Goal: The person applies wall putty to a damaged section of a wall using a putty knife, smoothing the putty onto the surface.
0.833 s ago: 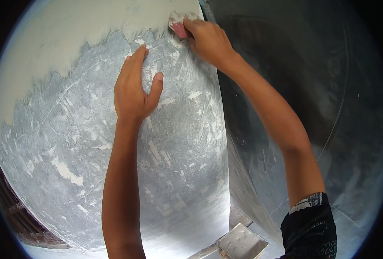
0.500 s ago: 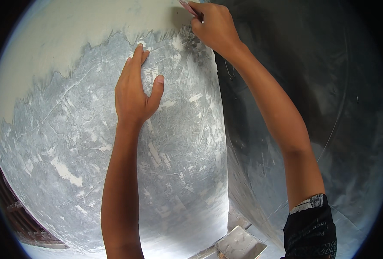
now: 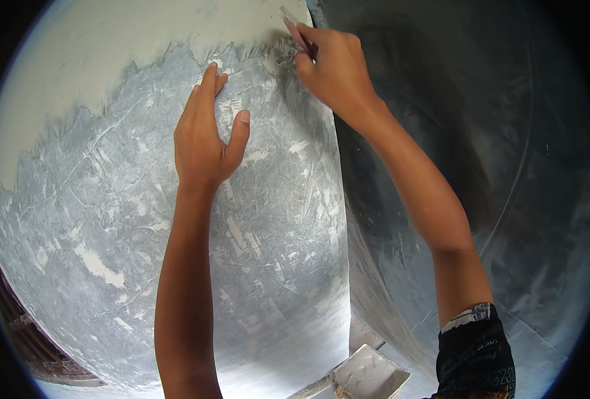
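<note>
A large, curved, grey-white panel fills the left and middle of the view, streaked with pale smears. Cream coating covers its upper part and ends in a ragged lower edge. Flat against the grey area rests my left hand, open, fingers together and thumb out. Near the panel's top right edge, my right hand is closed round a slim reddish tool with a pale tip. That tip points up and left over the cream coating; its exact kind is unclear, and my fingers hide the rest.
Right of the panel's edge spreads a dark, smooth surface. At the bottom, right of the middle, is a tray with pale paste-like material. Brown slatted material shows at the lower left rim.
My right hand has moved down and slightly right with the slim reddish tool, so more of its tip shows. My left hand stays nearly in place on the panel.
</note>
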Demonstrator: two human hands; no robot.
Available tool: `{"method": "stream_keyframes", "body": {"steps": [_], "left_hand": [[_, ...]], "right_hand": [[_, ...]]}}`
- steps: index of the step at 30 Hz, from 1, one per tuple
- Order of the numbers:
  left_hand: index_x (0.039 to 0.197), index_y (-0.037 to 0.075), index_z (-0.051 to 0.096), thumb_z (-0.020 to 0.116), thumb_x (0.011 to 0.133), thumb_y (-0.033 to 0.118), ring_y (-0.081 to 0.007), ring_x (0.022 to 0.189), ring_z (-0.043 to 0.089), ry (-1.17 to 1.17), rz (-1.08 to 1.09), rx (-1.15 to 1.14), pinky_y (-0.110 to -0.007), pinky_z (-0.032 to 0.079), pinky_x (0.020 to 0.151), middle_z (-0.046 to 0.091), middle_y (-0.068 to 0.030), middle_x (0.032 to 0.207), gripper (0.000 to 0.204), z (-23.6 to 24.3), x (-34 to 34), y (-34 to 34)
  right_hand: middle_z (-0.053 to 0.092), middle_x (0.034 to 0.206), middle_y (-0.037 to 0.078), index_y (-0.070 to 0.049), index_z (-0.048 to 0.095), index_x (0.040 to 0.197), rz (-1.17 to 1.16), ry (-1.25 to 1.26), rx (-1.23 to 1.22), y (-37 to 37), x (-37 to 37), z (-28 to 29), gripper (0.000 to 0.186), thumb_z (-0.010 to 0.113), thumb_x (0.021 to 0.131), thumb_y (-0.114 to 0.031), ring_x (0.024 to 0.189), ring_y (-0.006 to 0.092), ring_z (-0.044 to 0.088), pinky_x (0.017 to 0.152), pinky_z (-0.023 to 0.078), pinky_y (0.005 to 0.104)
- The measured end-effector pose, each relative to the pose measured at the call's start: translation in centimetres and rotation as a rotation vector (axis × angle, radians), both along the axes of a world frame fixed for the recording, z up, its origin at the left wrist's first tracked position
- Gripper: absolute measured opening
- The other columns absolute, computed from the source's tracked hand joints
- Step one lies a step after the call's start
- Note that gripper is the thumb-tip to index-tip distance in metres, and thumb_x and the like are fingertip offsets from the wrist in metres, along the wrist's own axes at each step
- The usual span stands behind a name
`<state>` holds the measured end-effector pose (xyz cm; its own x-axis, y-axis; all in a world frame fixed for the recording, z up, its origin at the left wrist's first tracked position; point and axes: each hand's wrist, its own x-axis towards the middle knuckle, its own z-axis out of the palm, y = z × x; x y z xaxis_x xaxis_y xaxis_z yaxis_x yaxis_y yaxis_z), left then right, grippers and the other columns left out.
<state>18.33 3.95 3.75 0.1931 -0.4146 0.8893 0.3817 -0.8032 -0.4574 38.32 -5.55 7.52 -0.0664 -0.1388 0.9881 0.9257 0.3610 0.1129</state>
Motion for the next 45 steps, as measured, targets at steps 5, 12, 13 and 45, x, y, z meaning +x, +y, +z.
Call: {"method": "stream_keyframes", "body": {"steps": [5, 12, 13, 45], "left_hand": [[0.141, -0.009, 0.044, 0.061, 0.088, 0.024, -0.0398, 0.115, 0.064, 0.007, 0.019, -0.004, -0.049, 0.045, 0.106, 0.066, -0.0263, 0.120, 0.065, 0.0, 0.1, -0.1], [0.141, -0.009, 0.044, 0.061, 0.088, 0.023, -0.0400, 0.114, 0.064, 0.008, 0.001, -0.008, -0.050, 0.044, 0.107, 0.067, -0.0256, 0.119, 0.065, 0.1, 0.3, -0.1], [0.141, -0.009, 0.044, 0.061, 0.088, 0.023, -0.0400, 0.114, 0.064, 0.005, 0.003, -0.010, -0.050, 0.044, 0.107, 0.067, -0.0256, 0.119, 0.065, 0.1, 0.4, -0.1], [0.145, -0.005, 0.042, 0.058, 0.091, 0.019, -0.0360, 0.129, 0.057, 0.047, 0.068, -0.060, -0.043, 0.042, 0.109, 0.063, -0.0220, 0.131, 0.061, -0.1, 0.6, -0.6]], "right_hand": [[0.067, 0.082, 0.028, 0.006, 0.068, 0.092, -0.137, 0.121, 0.036, 4.4, 1.0, 6.3, 0.023, 0.058, 0.089, -0.015, 0.080, 0.0436, 0.068, 0.074, 0.053, 0.0490], [0.067, 0.078, 0.028, 0.007, 0.069, 0.087, -0.213, 0.101, 0.050, 7.0, 0.6, 8.2, 0.018, 0.064, 0.076, -0.006, 0.079, 0.0426, 0.069, 0.076, 0.055, 0.0469], [0.067, 0.078, 0.028, 0.007, 0.069, 0.087, -0.212, 0.098, 0.048, 6.9, 0.7, 7.4, 0.018, 0.064, 0.076, -0.006, 0.079, 0.0426, 0.069, 0.076, 0.055, 0.0469], [0.069, 0.105, 0.022, -0.001, 0.064, 0.125, -0.279, -0.163, 0.050, 4.1, 6.7, 5.2, 0.047, 0.063, 0.078, 0.000, 0.094, 0.0396, 0.067, 0.083, 0.054, 0.0457]]}}
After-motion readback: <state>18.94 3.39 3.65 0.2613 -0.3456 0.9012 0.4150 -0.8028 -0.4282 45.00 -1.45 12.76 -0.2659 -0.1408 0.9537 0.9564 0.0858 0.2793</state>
